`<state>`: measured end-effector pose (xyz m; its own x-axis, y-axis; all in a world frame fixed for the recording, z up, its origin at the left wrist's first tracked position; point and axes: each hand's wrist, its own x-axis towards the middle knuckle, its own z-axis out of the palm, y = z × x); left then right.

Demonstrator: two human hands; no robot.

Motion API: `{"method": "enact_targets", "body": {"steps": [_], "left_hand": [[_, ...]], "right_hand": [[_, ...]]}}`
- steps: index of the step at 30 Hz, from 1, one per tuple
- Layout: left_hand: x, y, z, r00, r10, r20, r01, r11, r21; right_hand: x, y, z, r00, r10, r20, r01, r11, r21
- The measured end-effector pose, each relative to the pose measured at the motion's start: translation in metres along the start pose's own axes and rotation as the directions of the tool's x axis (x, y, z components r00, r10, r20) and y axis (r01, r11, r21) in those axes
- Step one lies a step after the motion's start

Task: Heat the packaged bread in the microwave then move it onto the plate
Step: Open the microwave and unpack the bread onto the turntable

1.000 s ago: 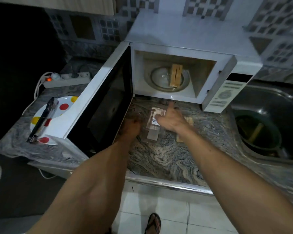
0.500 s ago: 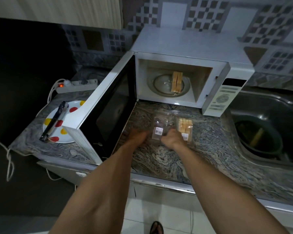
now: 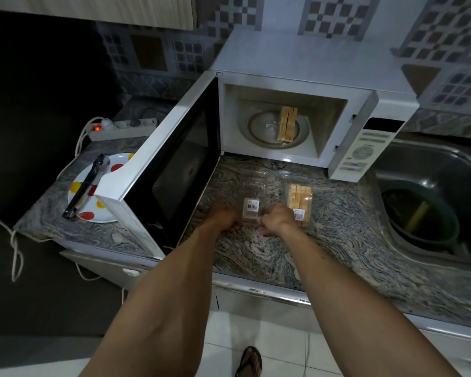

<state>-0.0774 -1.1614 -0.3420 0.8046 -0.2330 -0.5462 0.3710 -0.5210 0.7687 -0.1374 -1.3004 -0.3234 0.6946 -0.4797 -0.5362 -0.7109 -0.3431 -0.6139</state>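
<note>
On counter | left hand [image 3: 225, 217], right hand [image 3: 276, 217] pinch empty pack [image 3: 252, 205]

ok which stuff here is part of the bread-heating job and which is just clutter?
Job:
- microwave, door open
- bread on its turntable
- empty clear pack, gripped at its near edge by left hand and right hand
- second bread pack
- spotted plate
- tongs on the plate

Clutter:
- power strip
- sink
- green bowl
</note>
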Motion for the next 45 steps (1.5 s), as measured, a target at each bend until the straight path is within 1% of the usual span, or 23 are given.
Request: {"method": "enact_targets", "body": {"steps": [4, 8, 12, 14, 16, 18, 20, 21, 22, 23, 25, 27, 29, 31, 34, 36, 39, 41, 43, 45], "left_hand": [[0.001, 0.000, 0.001, 1.000, 0.005, -0.012, -0.005, 1.000, -0.015], [0.002, -0.001, 0.000, 1.000, -0.006, -0.007, 0.006, 1.000, 0.008], [0.005, -0.002, 0.002, 1.000, 0.008, -0.030, -0.008, 1.000, -0.005], [0.007, -0.003, 0.003, 1.000, 0.012, -0.028, -0.012, 1.000, 0.022], [0.008, -0.002, 0.001, 0.999, 0.022, -0.029, -0.019, 0.996, 0.090], [0.007, 0.002, 0.001, 0.996, 0.061, -0.067, -0.047, 0.979, 0.200], [0.000, 0.008, 0.002, 0.974, 0.143, -0.177, -0.076, 0.937, 0.342], [-0.007, 0.015, 0.003, 0.948, 0.207, -0.242, -0.100, 0.915, 0.390], [-0.012, 0.020, 0.005, 0.921, 0.268, -0.284, -0.143, 0.908, 0.395], [-0.016, 0.025, 0.006, 0.904, 0.321, -0.282, -0.203, 0.903, 0.378], [-0.026, 0.032, 0.015, 0.901, 0.391, -0.190, -0.296, 0.872, 0.389], [-0.037, 0.035, 0.030, 0.902, 0.421, -0.089, -0.332, 0.813, 0.479], [-0.044, 0.034, 0.049, 0.902, 0.430, 0.021, -0.381, 0.775, 0.504], [-0.047, 0.030, 0.068, 0.906, 0.410, 0.108, -0.409, 0.778, 0.478], [-0.045, 0.021, 0.086, 0.934, 0.322, 0.153, -0.356, 0.826, 0.438], [-0.043, 0.018, 0.094, 0.954, 0.266, 0.140, -0.300, 0.871, 0.390], [-0.039, 0.016, 0.097, 0.978, 0.196, 0.064, -0.206, 0.927, 0.313], [-0.038, 0.014, 0.098, 0.993, 0.107, 0.045, -0.114, 0.970, 0.215], [-0.036, 0.008, 0.098, 0.999, 0.035, 0.040, -0.040, 0.990, 0.139], [-0.032, 0.004, 0.099, 0.999, -0.004, 0.047, 0.000, 0.996, 0.087]], "right_hand": [[0.003, -0.002, 0.001, 1.000, 0.022, -0.019, -0.022, 0.999, -0.025], [0.003, -0.004, 0.003, 0.999, 0.042, -0.031, -0.043, 0.999, -0.024], [0.001, -0.005, 0.004, 0.999, 0.036, -0.028, -0.036, 0.999, -0.019], [-0.002, -0.006, 0.003, 0.999, 0.009, -0.032, -0.010, 0.999, -0.033], [-0.008, -0.006, -0.002, 0.998, -0.029, -0.050, 0.025, 0.997, -0.077], [-0.014, -0.006, -0.012, 0.997, -0.060, -0.055, 0.054, 0.993, -0.108], [-0.015, -0.005, -0.028, 0.992, -0.116, -0.056, 0.107, 0.984, -0.145], [-0.016, -0.002, -0.040, 0.986, -0.154, -0.067, 0.139, 0.972, -0.191], [-0.016, 0.001, -0.051, 0.979, -0.193, -0.065, 0.170, 0.952, -0.256], [-0.015, 0.003, -0.061, 0.972, -0.229, -0.050, 0.200, 0.922, -0.331], [-0.017, 0.014, -0.079, 0.960, -0.279, -0.008, 0.242, 0.847, -0.473], [-0.018, 0.028, -0.088, 0.957, -0.286, 0.053, 0.265, 0.781, -0.566], [-0.017, 0.042, -0.088, 0.960, -0.270, 0.071, 0.255, 0.743, -0.619], [-0.015, 0.052, -0.085, 0.953, -0.300, 0.037, 0.255, 0.734, -0.629], [-0.015, 0.057, -0.079, 0.931, -0.366, 0.008, 0.291, 0.725, -0.624], [-0.014, 0.060, -0.077, 0.924, -0.382, 0.034, 0.326, 0.736, -0.594], [-0.012, 0.062, -0.073, 0.915, -0.394, 0.086, 0.374, 0.748, -0.549], [-0.011, 0.064, -0.071, 0.911, -0.395, 0.118, 0.395, 0.757, -0.520], [-0.009, 0.064, -0.071, 0.908, -0.389, 0.153, 0.410, 0.758, -0.507], [-0.009, 0.064, -0.073, 0.907, -0.382, 0.179, 0.418, 0.756, -0.505]]}}
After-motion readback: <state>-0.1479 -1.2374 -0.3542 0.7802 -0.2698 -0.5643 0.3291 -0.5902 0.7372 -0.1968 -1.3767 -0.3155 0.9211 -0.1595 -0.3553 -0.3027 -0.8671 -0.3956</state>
